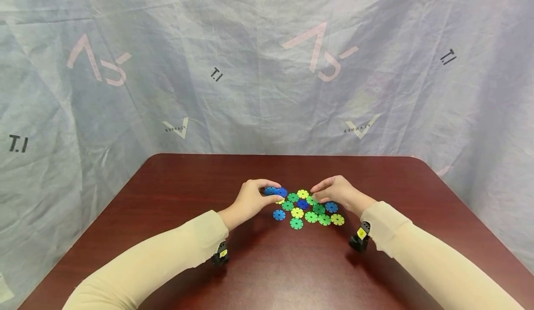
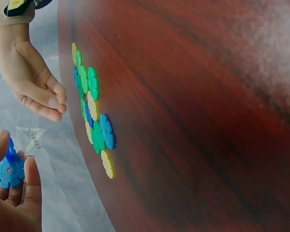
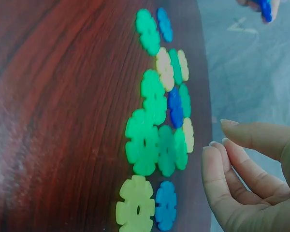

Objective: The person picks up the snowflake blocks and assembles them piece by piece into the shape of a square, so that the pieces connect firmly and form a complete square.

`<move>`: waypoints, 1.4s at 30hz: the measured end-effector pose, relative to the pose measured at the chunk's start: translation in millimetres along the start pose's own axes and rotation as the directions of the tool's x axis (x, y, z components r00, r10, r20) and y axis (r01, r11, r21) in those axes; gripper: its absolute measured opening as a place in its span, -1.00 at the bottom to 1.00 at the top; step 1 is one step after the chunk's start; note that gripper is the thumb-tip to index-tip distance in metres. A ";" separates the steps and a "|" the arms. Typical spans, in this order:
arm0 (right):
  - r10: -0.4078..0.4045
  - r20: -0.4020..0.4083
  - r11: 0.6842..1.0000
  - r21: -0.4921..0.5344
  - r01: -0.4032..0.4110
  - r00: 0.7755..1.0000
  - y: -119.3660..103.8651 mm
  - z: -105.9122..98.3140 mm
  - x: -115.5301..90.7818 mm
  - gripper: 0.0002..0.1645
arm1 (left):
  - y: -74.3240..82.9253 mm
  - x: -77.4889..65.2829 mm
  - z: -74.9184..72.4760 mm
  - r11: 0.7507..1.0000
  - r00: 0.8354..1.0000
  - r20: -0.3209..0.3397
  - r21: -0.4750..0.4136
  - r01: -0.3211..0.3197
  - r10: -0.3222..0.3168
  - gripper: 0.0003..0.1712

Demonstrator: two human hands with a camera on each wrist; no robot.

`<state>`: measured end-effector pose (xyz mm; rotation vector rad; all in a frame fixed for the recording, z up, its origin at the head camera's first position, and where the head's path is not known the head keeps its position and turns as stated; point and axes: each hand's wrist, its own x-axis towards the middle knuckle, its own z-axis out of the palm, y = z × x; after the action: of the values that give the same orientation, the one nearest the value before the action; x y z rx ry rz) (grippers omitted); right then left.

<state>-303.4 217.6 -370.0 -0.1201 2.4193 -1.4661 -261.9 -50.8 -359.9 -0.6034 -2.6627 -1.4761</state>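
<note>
Blue paired discs [image 1: 276, 191] pinched in the left hand [image 1: 252, 199], long axis toward the right hand [image 1: 339, 194], thumb and fingertips apart around nothing, near loose discs [image 1: 302, 204] on the desk [image 1: 267, 263].

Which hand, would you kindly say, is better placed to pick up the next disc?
Probably the right hand: it looks empty and hovers near the discs on the table, while the left hand holds two blue discs.
</note>
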 end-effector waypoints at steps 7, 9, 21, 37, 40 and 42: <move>0.042 -0.054 0.998 -0.046 -0.044 0.998 6.4 2.3 12.0 -0.58 | 1.0 -1.9 0.5 1.000 1.000 -0.003 0.013 -0.010 0.010 -0.64; 0.042 -0.070 0.998 -0.053 -0.046 0.997 8.5 2.6 14.0 -0.59 | 0.8 -2.1 0.3 1.000 1.000 0.000 0.013 -0.011 0.011 -0.63; 0.015 -0.144 0.994 -0.107 -0.030 0.989 15.8 8.6 17.5 -0.52 | 1.9 -1.3 0.4 1.000 1.000 -0.010 0.008 -0.012 0.012 -0.63; 0.034 -0.141 0.989 -0.138 -0.053 0.989 16.0 11.3 17.4 -0.64 | -5.3 -2.2 1.3 1.000 1.000 -0.015 0.018 -0.010 0.010 -0.62; 0.047 -0.104 0.993 -0.101 -0.057 0.993 16.0 7.6 16.7 -0.70 | -4.9 -1.8 0.6 1.000 1.000 -0.011 0.017 -0.006 0.006 -0.63; 0.049 -0.084 0.997 -0.061 -0.054 0.995 14.8 5.5 15.8 -0.72 | -4.4 -1.7 0.3 1.000 1.000 -0.005 0.017 -0.002 0.002 -0.63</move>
<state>-315.5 216.3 -388.8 -0.0110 2.5151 -1.3987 -261.9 -53.2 -364.0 -0.6003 -2.6670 -1.4507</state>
